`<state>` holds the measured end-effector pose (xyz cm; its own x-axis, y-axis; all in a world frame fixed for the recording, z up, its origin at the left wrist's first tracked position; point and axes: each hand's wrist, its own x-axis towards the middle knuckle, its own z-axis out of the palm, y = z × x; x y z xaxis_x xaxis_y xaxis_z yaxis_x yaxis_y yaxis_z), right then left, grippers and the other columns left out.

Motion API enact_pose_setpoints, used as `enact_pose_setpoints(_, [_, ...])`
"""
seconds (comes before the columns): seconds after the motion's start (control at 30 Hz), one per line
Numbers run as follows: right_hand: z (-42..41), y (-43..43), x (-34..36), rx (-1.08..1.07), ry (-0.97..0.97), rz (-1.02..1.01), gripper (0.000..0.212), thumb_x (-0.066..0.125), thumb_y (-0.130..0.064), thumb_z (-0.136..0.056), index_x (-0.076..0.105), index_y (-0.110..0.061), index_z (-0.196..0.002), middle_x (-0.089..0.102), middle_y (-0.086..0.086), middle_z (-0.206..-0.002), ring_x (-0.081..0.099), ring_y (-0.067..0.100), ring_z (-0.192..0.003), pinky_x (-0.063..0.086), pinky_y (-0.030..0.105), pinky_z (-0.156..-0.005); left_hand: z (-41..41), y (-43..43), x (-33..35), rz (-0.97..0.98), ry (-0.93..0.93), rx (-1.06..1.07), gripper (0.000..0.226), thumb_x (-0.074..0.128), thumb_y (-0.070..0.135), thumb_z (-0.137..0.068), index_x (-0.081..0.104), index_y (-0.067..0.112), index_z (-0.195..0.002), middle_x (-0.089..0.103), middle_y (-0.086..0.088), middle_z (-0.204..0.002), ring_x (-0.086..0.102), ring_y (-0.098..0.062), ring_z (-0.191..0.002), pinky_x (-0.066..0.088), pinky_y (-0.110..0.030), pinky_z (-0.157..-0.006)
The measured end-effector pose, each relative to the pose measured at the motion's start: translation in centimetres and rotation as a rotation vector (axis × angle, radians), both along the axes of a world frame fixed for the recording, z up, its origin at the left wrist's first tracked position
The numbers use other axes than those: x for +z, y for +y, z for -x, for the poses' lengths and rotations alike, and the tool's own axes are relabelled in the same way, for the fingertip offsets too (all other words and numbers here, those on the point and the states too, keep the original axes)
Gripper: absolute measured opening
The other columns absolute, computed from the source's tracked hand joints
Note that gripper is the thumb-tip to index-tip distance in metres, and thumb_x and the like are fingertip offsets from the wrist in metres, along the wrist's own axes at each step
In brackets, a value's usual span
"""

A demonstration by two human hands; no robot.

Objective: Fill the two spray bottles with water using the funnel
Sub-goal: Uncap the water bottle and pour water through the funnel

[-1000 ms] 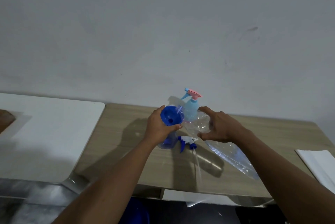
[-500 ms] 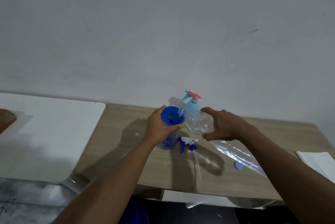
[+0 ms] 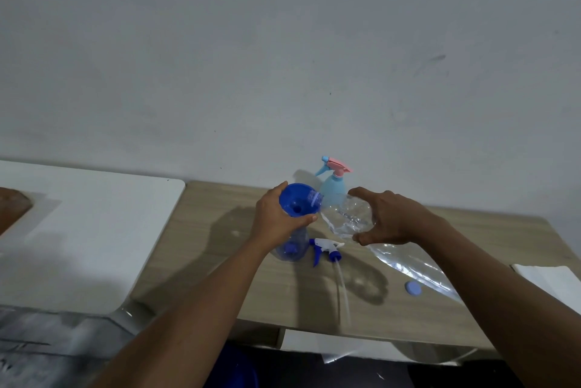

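A blue funnel (image 3: 295,200) sits in the neck of a clear blue spray bottle (image 3: 290,246) on the wooden table (image 3: 220,249). My left hand (image 3: 276,214) grips the funnel and bottle neck. My right hand (image 3: 390,218) holds a clear plastic water bottle (image 3: 345,214), tilted with its mouth over the funnel's rim. The bottle's blue and white spray head (image 3: 323,247) lies on the table with its tube trailing toward me. A light blue spray bottle with a pink trigger (image 3: 334,185) stands behind, by the wall.
A small blue cap (image 3: 412,288) lies on the table at the right, next to a clear plastic sheet (image 3: 418,268). A white cloth (image 3: 553,280) lies at the far right edge. A white table (image 3: 78,230) adjoins on the left.
My right hand has lifted and tilted the water bottle, bringing its mouth to the funnel. The blue cap has come into view on the table. My left hand has stayed on the funnel.
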<state>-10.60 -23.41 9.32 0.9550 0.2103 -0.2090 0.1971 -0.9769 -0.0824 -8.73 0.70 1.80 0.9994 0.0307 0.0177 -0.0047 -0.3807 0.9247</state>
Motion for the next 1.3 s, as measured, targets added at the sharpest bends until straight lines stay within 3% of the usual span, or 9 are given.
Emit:
enact_pose_setpoints(0.33, [0.3,-0.1,0.8,-0.009,0.005,0.024,0.096,0.073,-0.063,-0.069,0.024,-0.041,-0.148,0.052,-0.005,-0.095,0.056,0.021,-0.093,0.045,0.032,-0.074,0.2,-0.1,0.2,-0.021,-0.011,-0.017,0.106,0.094,0.043,-0.053,0.045,0.015,-0.143,0.056,0.001,-0.135,0.056,-0.014,-0.117,0.048,-0.027,-0.098])
enact_pose_setpoints(0.5, [0.5,-0.4,0.9,-0.006,-0.007,0.030,0.095,0.074,-0.062,-0.070,0.025,-0.039,-0.149,0.064,0.002,-0.114,0.058,0.023,-0.101,0.042,0.031,-0.074,0.4,-0.4,0.3,-0.023,-0.013,-0.026,0.104,0.094,0.041,-0.054,0.045,0.015,-0.143,0.056,0.001,-0.134,0.053,-0.008,-0.112,0.045,-0.021,-0.094])
enact_pose_setpoints(0.93, [0.6,-0.3,1.1,0.001,-0.020,0.061,0.095,0.073,-0.062,-0.069,0.026,-0.039,-0.148,0.063,0.001,-0.119,0.059,0.023,-0.104,0.044,0.032,-0.075,0.7,-0.5,0.1,-0.046,0.000,-0.018,0.109,0.095,0.044,-0.051,0.045,0.015,-0.144,0.055,0.000,-0.137,0.055,-0.015,-0.120,0.049,-0.032,-0.101])
enact_pose_setpoints(1.13, [0.7,-0.2,1.5,0.018,-0.007,0.065,0.094,0.073,-0.061,-0.071,0.026,-0.038,-0.149,0.062,0.001,-0.123,0.057,0.023,-0.107,0.042,0.031,-0.076,0.8,-0.5,0.4,-0.030,-0.004,-0.023,0.102,0.095,0.038,-0.055,0.046,0.013,-0.141,0.057,0.001,-0.133,0.050,-0.005,-0.109,0.043,-0.018,-0.091])
enact_pose_setpoints(1.3, [0.9,-0.3,1.7,0.017,0.010,0.040,0.095,0.074,-0.060,-0.072,0.025,-0.036,-0.150,0.063,0.000,-0.113,0.055,0.021,-0.099,0.040,0.030,-0.074,0.8,-0.5,0.3,-0.039,-0.008,-0.014,0.106,0.094,0.043,-0.053,0.045,0.015,-0.143,0.057,0.001,-0.135,0.054,-0.010,-0.116,0.047,-0.023,-0.096])
